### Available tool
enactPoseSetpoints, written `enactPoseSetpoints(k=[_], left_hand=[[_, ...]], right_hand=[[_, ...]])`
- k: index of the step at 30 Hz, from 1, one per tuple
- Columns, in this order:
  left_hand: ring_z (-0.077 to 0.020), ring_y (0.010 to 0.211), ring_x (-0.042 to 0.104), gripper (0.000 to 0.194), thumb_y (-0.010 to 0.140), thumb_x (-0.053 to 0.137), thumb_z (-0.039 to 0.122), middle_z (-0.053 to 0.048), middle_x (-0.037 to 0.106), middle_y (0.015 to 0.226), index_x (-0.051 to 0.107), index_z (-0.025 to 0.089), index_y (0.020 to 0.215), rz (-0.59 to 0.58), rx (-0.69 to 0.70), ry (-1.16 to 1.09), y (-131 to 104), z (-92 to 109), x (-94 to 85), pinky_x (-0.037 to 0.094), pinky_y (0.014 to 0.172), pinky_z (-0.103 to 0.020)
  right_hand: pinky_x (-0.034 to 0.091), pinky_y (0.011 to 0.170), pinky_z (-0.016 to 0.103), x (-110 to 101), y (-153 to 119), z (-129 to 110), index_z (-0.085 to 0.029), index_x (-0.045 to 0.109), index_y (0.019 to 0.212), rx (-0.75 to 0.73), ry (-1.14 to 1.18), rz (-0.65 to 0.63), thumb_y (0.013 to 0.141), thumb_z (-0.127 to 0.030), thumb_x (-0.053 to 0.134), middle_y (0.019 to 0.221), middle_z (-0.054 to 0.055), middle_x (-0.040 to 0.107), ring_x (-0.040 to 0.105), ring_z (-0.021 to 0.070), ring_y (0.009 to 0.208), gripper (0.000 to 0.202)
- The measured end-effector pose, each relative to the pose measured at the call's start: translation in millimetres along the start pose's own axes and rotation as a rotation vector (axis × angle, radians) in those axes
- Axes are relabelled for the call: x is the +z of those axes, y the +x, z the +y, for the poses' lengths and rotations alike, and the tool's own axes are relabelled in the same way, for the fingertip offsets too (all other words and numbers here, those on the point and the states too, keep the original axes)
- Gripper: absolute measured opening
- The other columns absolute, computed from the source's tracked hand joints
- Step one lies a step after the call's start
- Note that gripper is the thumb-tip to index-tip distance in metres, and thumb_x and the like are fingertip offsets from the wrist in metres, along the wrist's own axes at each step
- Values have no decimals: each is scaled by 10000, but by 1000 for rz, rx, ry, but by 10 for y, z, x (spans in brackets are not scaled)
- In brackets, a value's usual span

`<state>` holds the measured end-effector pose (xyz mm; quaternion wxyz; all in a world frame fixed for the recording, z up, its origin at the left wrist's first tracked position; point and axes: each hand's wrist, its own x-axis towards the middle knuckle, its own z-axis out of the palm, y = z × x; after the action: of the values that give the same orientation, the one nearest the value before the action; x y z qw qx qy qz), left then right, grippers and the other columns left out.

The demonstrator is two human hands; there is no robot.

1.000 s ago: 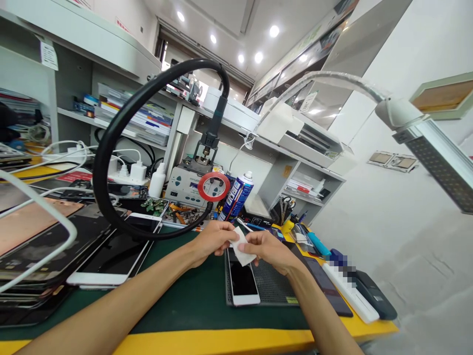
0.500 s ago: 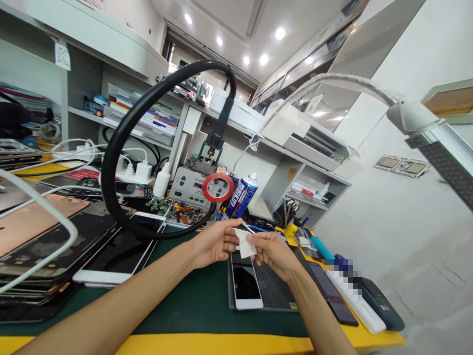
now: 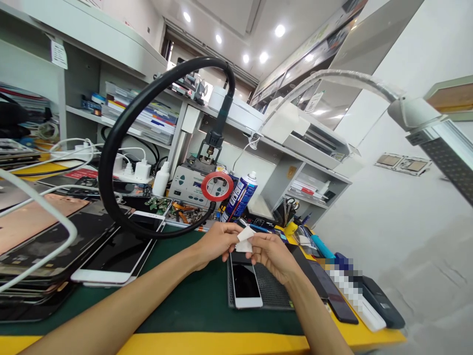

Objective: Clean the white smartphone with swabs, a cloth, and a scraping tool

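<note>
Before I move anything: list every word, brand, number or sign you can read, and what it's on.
None reads clearly enough to quote.
Blue spray can: large white lettering, too blurred.
Grey bench unit: panel markings, too small.
Black device behind the can: white marking, too small.
Paper tag, upper left: printed lines, too small.
Hanging tag by the printer-like machine: too small.
White phone: no lettering visible.

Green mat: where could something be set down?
Bare: the green mat between the left forearm, the pad under the white phone and the yellow front edge. Crowded: the left, with stacked panels and a white-framed screen; the back, with the spray can and red ring.
</note>
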<state>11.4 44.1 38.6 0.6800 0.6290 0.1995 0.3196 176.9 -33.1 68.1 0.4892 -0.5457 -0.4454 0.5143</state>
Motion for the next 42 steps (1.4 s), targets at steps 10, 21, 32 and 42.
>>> enactPoseSetpoints(k=[10,21,32,42], left_hand=[[-105,453,417,274,719,572,247,12,484,524,738,159,918,24,-21,9,21,-29,-19,365,365,-209],[-104,420,421,322,733,514,239,15,487,515,707,145,973,47,-33,20,34,-48,-19,372,344,-205],[-96,433,413,297,758,574,261,46,484,577,599,187,1045,34,32,89,8,-77,-21,371,330,-188],[-84,451,424,313,775,610,347,36,499,623,621,132,1002,41,57,163,25,-96,-6,390,358,-199]], right_hand=[[478,526,198,1,-11,-6,-70,715,935,24,121,-50,765,-212,692,750,89,677,613,120,615,223],[507,516,263,51,-42,3,-132,592,1199,-41,-4,99,679,-225,786,699,32,657,632,161,585,563],[505,552,271,17,-29,56,-101,716,964,-88,-35,120,676,-292,760,675,60,662,626,166,629,348],[471,595,260,38,-65,48,-119,710,985,-165,-196,127,665,-261,774,784,38,672,548,121,646,357]])
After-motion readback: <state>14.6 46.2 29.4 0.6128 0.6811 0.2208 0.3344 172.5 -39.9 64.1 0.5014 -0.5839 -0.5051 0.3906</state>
